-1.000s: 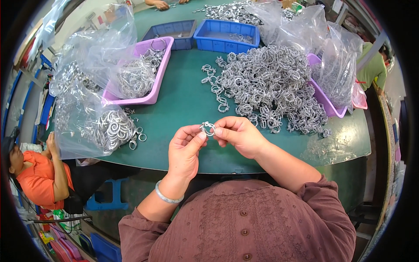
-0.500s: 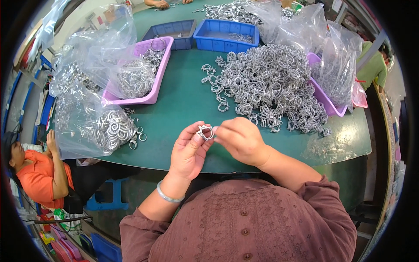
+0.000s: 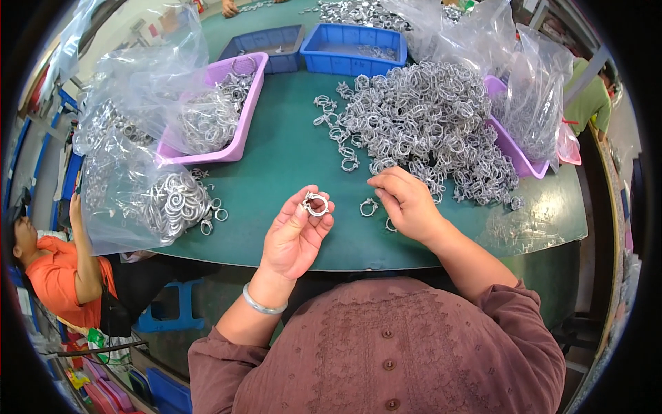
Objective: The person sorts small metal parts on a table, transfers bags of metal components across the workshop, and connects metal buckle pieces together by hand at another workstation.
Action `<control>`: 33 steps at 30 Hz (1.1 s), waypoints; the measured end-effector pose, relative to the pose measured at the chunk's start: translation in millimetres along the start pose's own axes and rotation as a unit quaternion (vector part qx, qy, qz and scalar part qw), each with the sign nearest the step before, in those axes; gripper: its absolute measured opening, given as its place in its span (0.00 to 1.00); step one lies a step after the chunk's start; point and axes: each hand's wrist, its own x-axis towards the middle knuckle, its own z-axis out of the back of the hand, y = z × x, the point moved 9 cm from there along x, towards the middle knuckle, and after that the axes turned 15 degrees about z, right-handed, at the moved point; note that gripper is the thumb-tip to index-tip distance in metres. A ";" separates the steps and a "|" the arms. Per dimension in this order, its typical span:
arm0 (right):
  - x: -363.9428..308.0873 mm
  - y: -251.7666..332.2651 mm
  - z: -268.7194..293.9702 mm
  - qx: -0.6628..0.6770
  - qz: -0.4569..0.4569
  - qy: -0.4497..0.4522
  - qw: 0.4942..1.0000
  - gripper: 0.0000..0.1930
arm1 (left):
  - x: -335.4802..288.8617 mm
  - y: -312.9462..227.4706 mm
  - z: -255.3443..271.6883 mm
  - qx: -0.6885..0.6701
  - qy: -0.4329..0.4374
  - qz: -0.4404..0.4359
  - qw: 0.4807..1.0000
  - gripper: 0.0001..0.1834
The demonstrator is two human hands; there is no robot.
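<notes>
Fingers of the left hand [image 3: 291,238] pinch a silver ring [image 3: 317,214] near the green table [image 3: 269,179] edge, with room before the right hand [image 3: 409,205], curled by the ring pile [image 3: 424,114], its grip hard to tell.

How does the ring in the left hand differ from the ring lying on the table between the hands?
The held ring is gripped by the left hand; the loose ring lies untouched on the green table. The held ring looks larger in view than the loose ring. Both are silvery and open in the middle.
</notes>
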 end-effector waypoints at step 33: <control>7.6 24.8 -14.3 0.144 0.046 0.017 0.988 0.18 | 4.0 40.7 -1.5 0.128 -0.091 0.158 0.975 0.12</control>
